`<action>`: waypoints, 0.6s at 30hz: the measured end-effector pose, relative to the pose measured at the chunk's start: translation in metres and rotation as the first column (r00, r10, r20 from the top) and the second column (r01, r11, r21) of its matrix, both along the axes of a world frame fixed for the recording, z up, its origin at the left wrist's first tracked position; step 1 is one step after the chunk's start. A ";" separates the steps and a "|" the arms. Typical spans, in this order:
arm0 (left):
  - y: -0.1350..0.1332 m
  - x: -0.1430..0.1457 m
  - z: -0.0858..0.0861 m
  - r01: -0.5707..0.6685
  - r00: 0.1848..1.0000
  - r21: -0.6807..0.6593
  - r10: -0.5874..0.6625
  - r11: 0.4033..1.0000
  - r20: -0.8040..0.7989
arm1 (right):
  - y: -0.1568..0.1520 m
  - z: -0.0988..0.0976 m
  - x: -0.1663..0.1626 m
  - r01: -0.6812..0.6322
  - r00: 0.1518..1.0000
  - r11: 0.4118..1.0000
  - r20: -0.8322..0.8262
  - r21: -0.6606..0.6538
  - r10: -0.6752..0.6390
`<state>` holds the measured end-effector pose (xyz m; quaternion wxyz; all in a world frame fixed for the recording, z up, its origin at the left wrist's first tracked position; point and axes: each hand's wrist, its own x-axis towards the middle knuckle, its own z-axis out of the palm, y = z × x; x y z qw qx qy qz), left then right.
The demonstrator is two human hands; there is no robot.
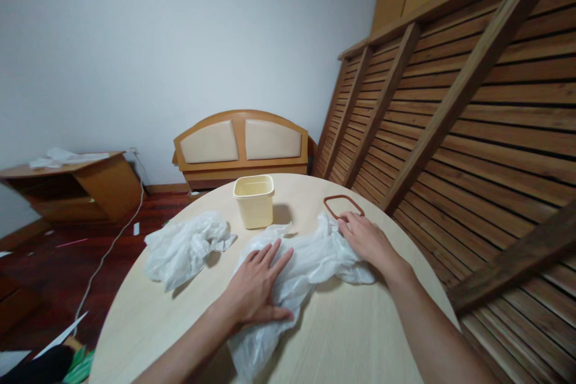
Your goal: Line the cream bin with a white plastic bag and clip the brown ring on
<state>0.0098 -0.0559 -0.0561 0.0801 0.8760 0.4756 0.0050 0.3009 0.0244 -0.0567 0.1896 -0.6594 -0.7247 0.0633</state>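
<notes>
Bag (310,258) apart from table's right edge (426,282)

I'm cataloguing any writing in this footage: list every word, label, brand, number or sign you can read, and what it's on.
No text can be read anywhere in this picture.
Yellow container: no lettering visible on the sides in view.
Crumpled middle bag and left-hand bag: no print can be made out.
Green item, lower left: too blurred to tell whether it carries print.
</notes>
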 end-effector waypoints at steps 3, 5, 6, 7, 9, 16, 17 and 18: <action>0.001 0.000 -0.003 -0.044 0.996 0.002 0.044 0.999 -0.079 | 0.003 -0.004 0.010 0.064 0.997 0.990 -0.026 -0.129 -0.068; 0.001 -0.003 -0.002 -0.059 0.993 0.031 0.062 0.998 -0.098 | 0.004 -0.010 0.012 -0.021 0.995 0.979 -0.097 -0.204 0.001; 0.001 -0.004 -0.002 -0.068 0.992 0.043 0.073 0.997 -0.105 | 0.005 -0.014 0.011 -0.083 0.988 0.967 -0.143 -0.242 0.050; 0.002 -0.005 -0.001 -0.077 0.991 0.055 0.083 0.995 -0.109 | 0.005 -0.017 0.010 -0.145 0.978 0.952 -0.183 -0.271 0.097; 0.002 -0.007 0.000 -0.086 0.990 0.074 0.093 0.994 -0.107 | 0.005 -0.023 0.005 -0.237 0.962 0.923 -0.204 -0.304 0.179; 0.003 -0.012 0.002 -0.114 0.988 0.100 0.123 0.988 -0.093 | 0.002 -0.021 0.011 -0.214 0.977 0.919 -0.092 -0.330 0.195; 0.003 -0.013 0.003 -0.129 0.985 0.100 0.139 0.987 -0.101 | 0.001 -0.018 0.016 -0.186 0.982 0.929 -0.077 -0.321 0.170; 0.003 -0.014 0.003 -0.144 0.982 0.101 0.155 0.984 -0.109 | 0.000 -0.015 0.022 -0.158 0.987 0.937 -0.063 -0.310 0.146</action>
